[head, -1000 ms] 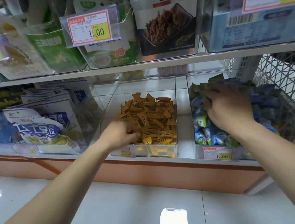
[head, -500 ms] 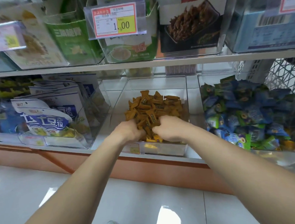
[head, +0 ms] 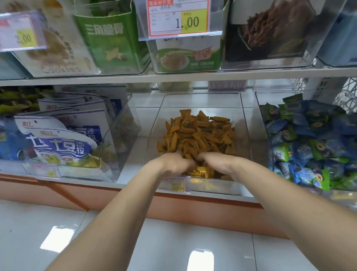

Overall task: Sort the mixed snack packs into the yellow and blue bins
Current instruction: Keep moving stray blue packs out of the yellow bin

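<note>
Step in hand: work at the yellow bin point(head: 243, 116), judged as either dropping yellow packs in or raking the heap for strays.

Left hand point(head: 170, 164): knuckles up at the bin's front, fingers sunk among the yellow packs point(head: 198, 132). Grip curls downward; what it has hold of cannot be told.

Yellow packs: heaped in the middle clear bin on the lower shelf, a few loose at the front under the wrists.

Right hand point(head: 214, 160): just beside the left, same posture. Grip is likewise hidden by the packs, so its hold cannot be told.

Blue bin point(head: 262, 119): next bin to the right, apart from both hands, piled with blue and green packs point(head: 317, 141). No yellow pack shows plainly on top.

Next move, as judged: raise both hands over the low front wall without dragging packs out, then see what comes up. Any blue pack would need carrying right, across the gap between bins.

Surroundings:
- Clear bin of white-and-blue bags point(head: 61, 144), at left, well apart.
- Upper shelf point(head: 109, 79), overhanging the bins and likely limiting how high the hands can rise inside.
- Green box point(head: 110, 40) and price tag point(head: 178, 14), on the upper shelf.
- Small shelf label point(head: 173, 184), on the yellow bin's front, close beneath the left wrist and liable to be knocked.
- Tiled floor point(head: 54, 222), below.
</note>
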Action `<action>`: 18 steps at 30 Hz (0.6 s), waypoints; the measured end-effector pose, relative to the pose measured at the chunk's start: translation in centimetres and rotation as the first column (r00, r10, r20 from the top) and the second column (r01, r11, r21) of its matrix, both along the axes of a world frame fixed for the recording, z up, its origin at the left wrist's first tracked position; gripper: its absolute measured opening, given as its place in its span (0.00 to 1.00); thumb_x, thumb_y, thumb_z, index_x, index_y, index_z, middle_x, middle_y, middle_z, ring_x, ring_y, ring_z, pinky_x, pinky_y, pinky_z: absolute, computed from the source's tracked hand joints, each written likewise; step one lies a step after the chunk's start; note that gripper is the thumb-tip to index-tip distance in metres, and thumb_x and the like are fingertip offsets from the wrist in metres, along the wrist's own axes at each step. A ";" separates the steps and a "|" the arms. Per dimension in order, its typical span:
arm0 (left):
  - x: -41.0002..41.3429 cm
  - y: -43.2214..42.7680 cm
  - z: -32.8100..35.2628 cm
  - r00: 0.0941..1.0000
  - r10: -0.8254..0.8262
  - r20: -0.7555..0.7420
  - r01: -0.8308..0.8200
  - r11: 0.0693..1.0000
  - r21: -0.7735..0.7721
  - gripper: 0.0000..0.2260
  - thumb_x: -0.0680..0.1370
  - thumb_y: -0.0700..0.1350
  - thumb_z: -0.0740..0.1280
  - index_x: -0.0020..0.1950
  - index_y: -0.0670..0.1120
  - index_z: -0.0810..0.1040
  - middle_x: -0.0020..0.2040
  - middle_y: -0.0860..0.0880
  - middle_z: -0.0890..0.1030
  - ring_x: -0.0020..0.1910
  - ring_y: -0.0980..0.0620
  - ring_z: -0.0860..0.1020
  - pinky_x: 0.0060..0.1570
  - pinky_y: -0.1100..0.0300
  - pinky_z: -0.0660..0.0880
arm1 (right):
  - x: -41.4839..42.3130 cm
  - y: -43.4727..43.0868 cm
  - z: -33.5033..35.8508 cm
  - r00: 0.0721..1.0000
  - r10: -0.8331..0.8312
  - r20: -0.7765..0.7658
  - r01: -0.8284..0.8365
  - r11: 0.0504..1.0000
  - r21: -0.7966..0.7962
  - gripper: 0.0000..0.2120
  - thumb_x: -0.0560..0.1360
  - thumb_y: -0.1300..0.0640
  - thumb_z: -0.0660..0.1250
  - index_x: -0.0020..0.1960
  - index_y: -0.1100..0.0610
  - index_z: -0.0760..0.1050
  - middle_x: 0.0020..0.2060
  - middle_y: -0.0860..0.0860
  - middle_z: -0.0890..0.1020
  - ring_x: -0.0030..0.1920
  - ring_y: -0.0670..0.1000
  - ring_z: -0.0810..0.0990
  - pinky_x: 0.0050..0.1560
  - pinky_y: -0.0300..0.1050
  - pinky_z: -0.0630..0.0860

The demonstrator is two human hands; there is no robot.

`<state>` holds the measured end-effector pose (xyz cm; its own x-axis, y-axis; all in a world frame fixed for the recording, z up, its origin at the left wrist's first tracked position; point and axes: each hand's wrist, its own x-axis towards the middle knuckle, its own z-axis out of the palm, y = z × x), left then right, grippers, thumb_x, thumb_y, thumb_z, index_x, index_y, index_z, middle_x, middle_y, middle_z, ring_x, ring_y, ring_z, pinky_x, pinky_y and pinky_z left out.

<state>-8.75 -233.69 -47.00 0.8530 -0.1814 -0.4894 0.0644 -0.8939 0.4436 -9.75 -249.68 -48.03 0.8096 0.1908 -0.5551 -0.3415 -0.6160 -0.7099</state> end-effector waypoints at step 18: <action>1.5 2.0 0.8 0.867 0.293 -0.402 -0.488 0.342 -0.803 0.25 0.78 0.63 0.61 0.65 0.48 0.79 0.60 0.40 0.82 0.57 0.38 0.81 0.58 0.43 0.77 | 3.4 -1.6 3.3 0.939 -0.284 -0.196 0.343 0.832 0.436 0.26 0.74 0.40 0.68 0.65 0.54 0.78 0.60 0.61 0.82 0.59 0.63 0.81 0.63 0.63 0.73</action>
